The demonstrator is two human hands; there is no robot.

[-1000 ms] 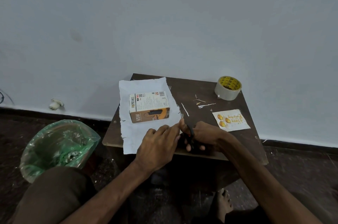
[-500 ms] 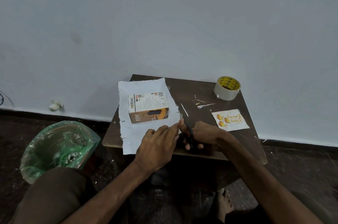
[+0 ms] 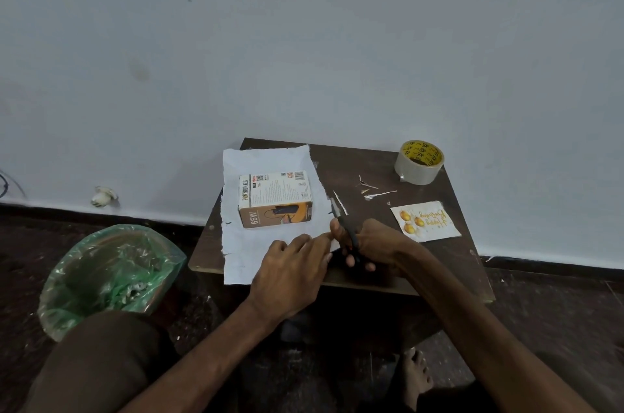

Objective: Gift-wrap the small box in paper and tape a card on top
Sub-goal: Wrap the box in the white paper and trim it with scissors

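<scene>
A small printed box [image 3: 275, 198] marked 65W lies on a sheet of white paper [image 3: 266, 161] on the left half of a small dark table [image 3: 358, 162]. My right hand [image 3: 374, 242] grips dark-handled scissors [image 3: 342, 222] at the paper's right edge, blades pointing away from me. My left hand [image 3: 292, 272] rests on the paper's near right corner, fingers stretched toward the scissors. A greeting card [image 3: 425, 221] with gold balloons lies at the right. A roll of clear tape [image 3: 418, 162] stands at the far right corner.
Thin paper slivers [image 3: 373, 191] lie scattered mid-table. A bin lined with a green bag [image 3: 108, 272] stands on the floor to the left. A white wall rises just behind the table. My knee and bare foot [image 3: 415, 375] are below the table's near edge.
Almost nothing has changed. The scissors and both hands stay at the paper's right edge; the view has shifted only slightly.
</scene>
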